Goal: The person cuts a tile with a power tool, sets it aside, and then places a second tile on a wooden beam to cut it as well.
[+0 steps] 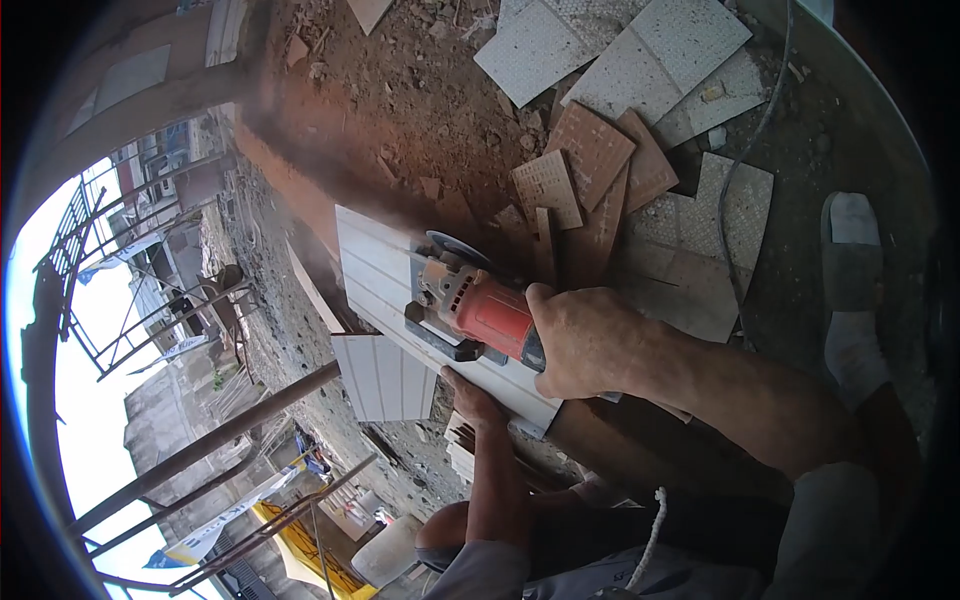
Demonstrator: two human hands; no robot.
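My right hand [590,340] is wrapped around the back of a red power cutter [492,318]. Its round disc blade [458,246] stands at the edge of a white tile with thin grey stripes [375,265], and the cutter's metal base rests on the tile's face. With my left hand [474,402] I grip the tile's near edge, just below the cutter. Reddish dust spreads out from around the blade. A smaller striped tile piece [385,375] lies beside the tile, to the left of my left hand.
Broken brown tiles [592,155] and pale speckled tiles [660,60] lie on the dirt ground. A dark cable [727,220] runs across them at the right. My shoe [852,235] is at the far right. Metal poles [210,445] stand at the left.
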